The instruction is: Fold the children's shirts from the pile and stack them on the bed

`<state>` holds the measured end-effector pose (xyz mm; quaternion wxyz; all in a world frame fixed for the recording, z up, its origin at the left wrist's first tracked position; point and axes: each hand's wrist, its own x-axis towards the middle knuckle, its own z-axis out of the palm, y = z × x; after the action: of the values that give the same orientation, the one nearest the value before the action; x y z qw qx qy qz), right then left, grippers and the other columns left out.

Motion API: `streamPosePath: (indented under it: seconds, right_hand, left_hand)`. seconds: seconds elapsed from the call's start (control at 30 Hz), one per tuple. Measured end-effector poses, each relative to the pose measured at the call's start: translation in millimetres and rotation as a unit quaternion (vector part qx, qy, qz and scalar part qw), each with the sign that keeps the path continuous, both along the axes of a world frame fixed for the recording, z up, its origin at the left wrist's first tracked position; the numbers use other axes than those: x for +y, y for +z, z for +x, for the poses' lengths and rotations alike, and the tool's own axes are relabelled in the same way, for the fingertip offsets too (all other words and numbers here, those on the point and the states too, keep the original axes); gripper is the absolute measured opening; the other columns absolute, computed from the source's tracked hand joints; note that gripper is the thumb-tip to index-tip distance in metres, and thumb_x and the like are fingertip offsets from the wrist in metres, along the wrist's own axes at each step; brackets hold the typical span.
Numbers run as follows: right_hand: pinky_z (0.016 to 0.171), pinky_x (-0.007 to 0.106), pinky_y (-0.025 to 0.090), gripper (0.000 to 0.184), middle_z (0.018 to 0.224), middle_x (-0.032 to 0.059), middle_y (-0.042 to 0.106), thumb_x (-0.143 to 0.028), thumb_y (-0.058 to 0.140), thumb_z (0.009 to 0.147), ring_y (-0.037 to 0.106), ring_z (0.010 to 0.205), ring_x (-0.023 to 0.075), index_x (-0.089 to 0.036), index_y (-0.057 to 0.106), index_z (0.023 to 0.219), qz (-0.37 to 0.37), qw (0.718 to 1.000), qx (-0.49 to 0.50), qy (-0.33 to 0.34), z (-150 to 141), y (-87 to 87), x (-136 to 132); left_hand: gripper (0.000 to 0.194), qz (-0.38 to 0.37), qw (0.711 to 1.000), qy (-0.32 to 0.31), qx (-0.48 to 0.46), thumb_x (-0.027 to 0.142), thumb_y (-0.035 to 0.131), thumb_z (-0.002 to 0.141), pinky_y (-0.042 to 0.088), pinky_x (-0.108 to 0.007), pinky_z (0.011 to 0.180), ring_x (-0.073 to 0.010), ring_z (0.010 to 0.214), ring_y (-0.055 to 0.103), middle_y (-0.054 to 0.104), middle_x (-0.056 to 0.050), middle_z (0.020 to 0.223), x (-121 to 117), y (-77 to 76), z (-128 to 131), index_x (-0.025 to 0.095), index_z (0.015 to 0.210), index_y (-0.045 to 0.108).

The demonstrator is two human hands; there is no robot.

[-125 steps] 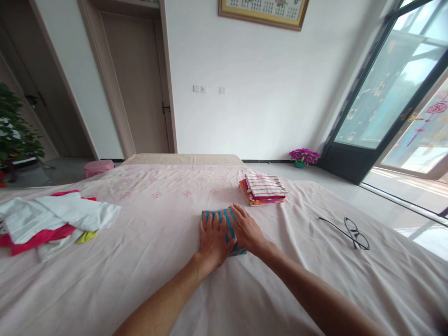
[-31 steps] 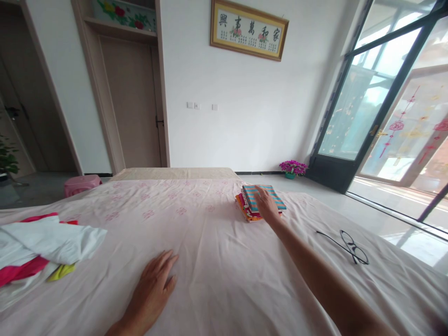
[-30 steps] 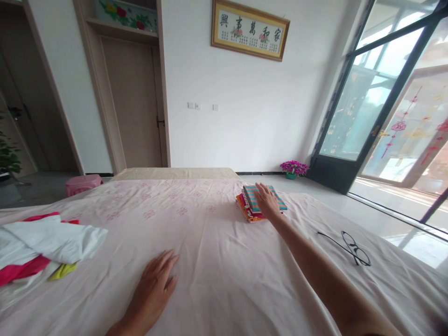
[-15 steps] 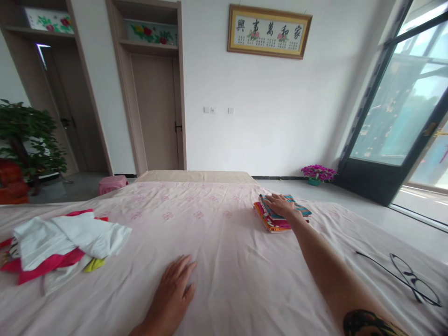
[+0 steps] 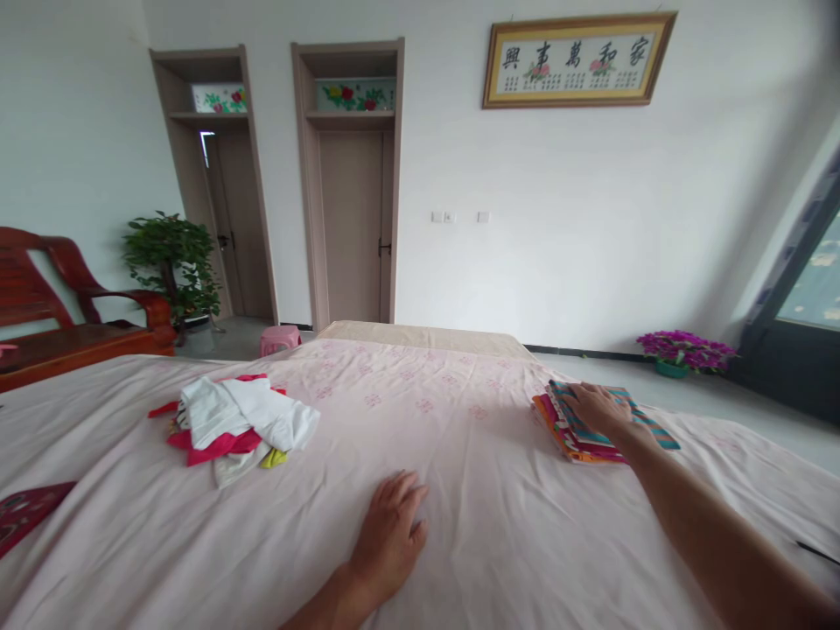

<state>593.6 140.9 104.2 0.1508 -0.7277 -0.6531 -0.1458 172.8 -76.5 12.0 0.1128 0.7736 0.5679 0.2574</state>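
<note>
My right hand (image 5: 598,409) lies flat, fingers stretched out, on top of a stack of folded cloths (image 5: 577,437); the uppermost one is teal with stripes (image 5: 649,429). My left hand (image 5: 390,534) rests palm down and open on the pale pink bed sheet (image 5: 459,507), nearer to me and holding nothing. A loose heap of unfolded clothes (image 5: 236,424), white, pink and yellow-green, lies on the sheet to the left, out of reach of both hands.
A dark red cloth (image 5: 26,516) lies at the bed's left edge. Beyond the bed stand a red wooden armchair (image 5: 72,315), a potted plant (image 5: 171,262), a pink stool (image 5: 281,338), two doors and purple flowers (image 5: 682,350) by the wall.
My right hand carried the teal striped folded cloth from in front of me onto the stack and stays on it. My left hand dropped flat on the sheet. My view has swung left.
</note>
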Motion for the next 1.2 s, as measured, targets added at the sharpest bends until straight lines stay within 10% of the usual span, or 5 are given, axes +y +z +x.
streamPosePath:
  seconds: [0.13,0.3,0.47,0.7,1.2]
  right_hand:
    - [0.11,0.053,0.021,0.041,0.143,0.008,0.05,-0.032,0.038,0.093,0.029,0.139,0.0296,-0.025,0.06,0.128,0.032,0.998,-0.035,0.038,-45.8,-0.9,-27.0]
    - [0.112,0.045,0.026,0.043,0.143,0.006,0.051,-0.032,0.046,0.09,0.035,0.138,0.028,-0.025,0.06,0.13,-0.033,0.987,0.014,0.159,-125.6,-41.8,-81.9]
    - [0.112,0.043,0.028,0.049,0.147,0.0083,0.046,-0.036,0.037,0.094,0.037,0.138,0.027,-0.022,0.053,0.138,-0.123,0.972,0.045,0.194,-173.0,-90.9,-125.8]
    - [0.115,0.047,0.023,0.049,0.146,0.0089,0.047,-0.033,0.032,0.095,0.038,0.137,0.0277,-0.022,0.053,0.138,-0.09,0.975,0.045,0.2,-181.5,-101.2,-140.2]
    - [0.114,0.045,0.025,0.049,0.145,0.0085,0.048,-0.034,0.034,0.094,0.038,0.137,0.0272,-0.021,0.054,0.137,-0.093,0.971,0.052,0.216,-177.8,-95.1,-141.3]
  left_hand:
    - [0.05,0.004,1.0,-0.005,-0.01,0.019,0.048,0.078,0.03,-0.045,0.116,-0.0262,0.133,0.044,0.055,-0.009,0.14,1.1,1.3,-2.3,0.02,0.126,0.063]
    - [0.043,0.021,0.999,0.0,-0.039,0.012,0.047,0.079,0.041,-0.038,0.109,-0.0202,0.122,0.056,0.065,-0.007,0.127,15.0,-3.1,-16.4,0.02,0.115,0.069]
    - [0.04,0.112,0.981,0.157,0.01,0.009,0.046,0.081,0.04,-0.039,0.106,-0.0216,0.12,0.056,0.065,-0.01,0.123,32.1,4.1,-62.9,0.02,0.111,0.069]
    - [0.041,0.111,0.872,0.47,0.074,0.028,0.046,0.089,0.035,-0.052,0.101,-0.0358,0.133,0.039,0.042,-0.018,0.143,41.4,6.8,-136.3,0.024,0.127,0.061]
    - [0.046,0.037,0.848,0.528,-0.025,0.038,0.042,0.087,0.043,-0.051,0.087,-0.0393,0.11,0.055,0.063,-0.016,0.122,55.1,-2.0,-188.3,0.023,0.125,0.063]
